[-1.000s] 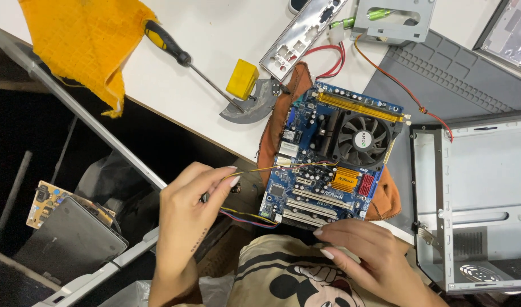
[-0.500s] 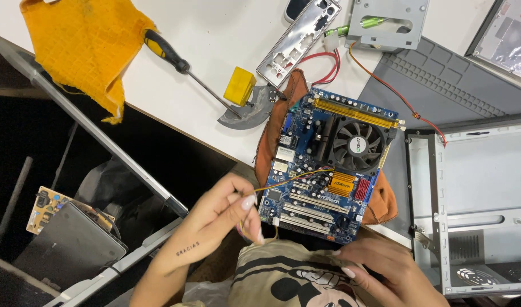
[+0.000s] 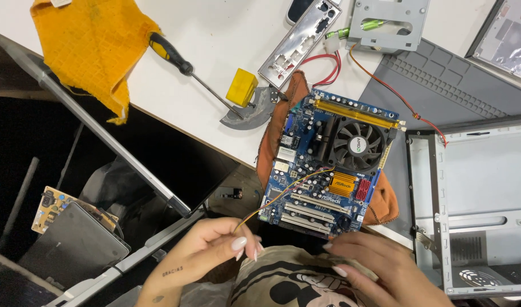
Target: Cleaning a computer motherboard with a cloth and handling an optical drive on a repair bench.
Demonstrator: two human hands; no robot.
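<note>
This is a computer repair workbench in a small electronics workshop. On the white tabletop lie a blue motherboard with a black cooling fan, a yellow-and-black-handled screwdriver, a silver metal port plate and a grey ribbed silicone work mat, with an opened grey metal computer case at the right. To the left, below the table edge, a bare yellowish circuit board and a dark grey flat metal box sit among spare parts, and a worn orange cleaning cloth lies at the far left.
</note>
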